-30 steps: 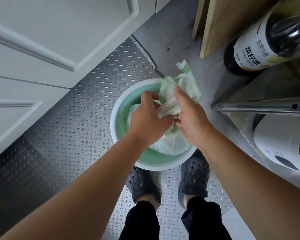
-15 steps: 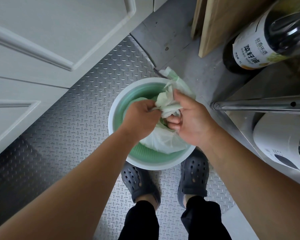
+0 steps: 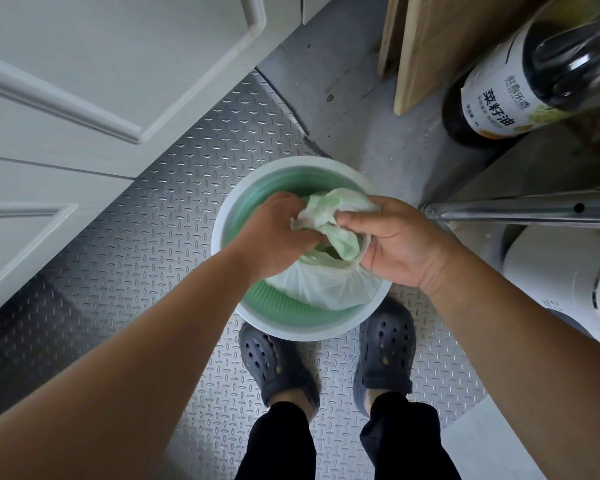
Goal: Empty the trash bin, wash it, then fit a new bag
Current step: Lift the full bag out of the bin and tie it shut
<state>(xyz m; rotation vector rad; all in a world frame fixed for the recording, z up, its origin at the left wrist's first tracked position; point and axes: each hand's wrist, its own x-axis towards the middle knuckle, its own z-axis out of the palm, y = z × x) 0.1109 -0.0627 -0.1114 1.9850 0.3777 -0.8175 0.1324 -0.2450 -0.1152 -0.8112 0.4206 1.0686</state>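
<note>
Down between my feet stands the trash bin (image 3: 293, 329), a round one with a white rim and a ribbed green inside, set on the diamond-plate metal floor (image 3: 146, 237). Its near rim sits just above the toes of my dark perforated clogs (image 3: 274, 367). Inside it lies the trash bag (image 3: 326, 289), thin and whitish-green, its body bulging against the near wall of the bin while the gathered mouth is bunched up at rim height.

My left hand (image 3: 277, 244) is closed over the left side of that bunched plastic, knuckles up, fingers curled into the folds. My right hand (image 3: 398, 247) is clamped on the right side, thumb across the top of the crumpled neck and fingers wrapped under it, so the two fists meet almost knuckle to knuckle with the twisted plastic between them. Both forearms reach in bare from the lower corners.

To the left is a white panelled cabinet door (image 3: 94, 74). To the upper right, on the grey concrete floor, wooden boards (image 3: 430, 46) lean upright, and just beside them is a dark oil bottle (image 3: 520, 81) with a white label printed in Chinese characters. A steel tube (image 3: 520, 211) runs off to the right past the bin, with a white appliance (image 3: 561, 285) beneath it.
</note>
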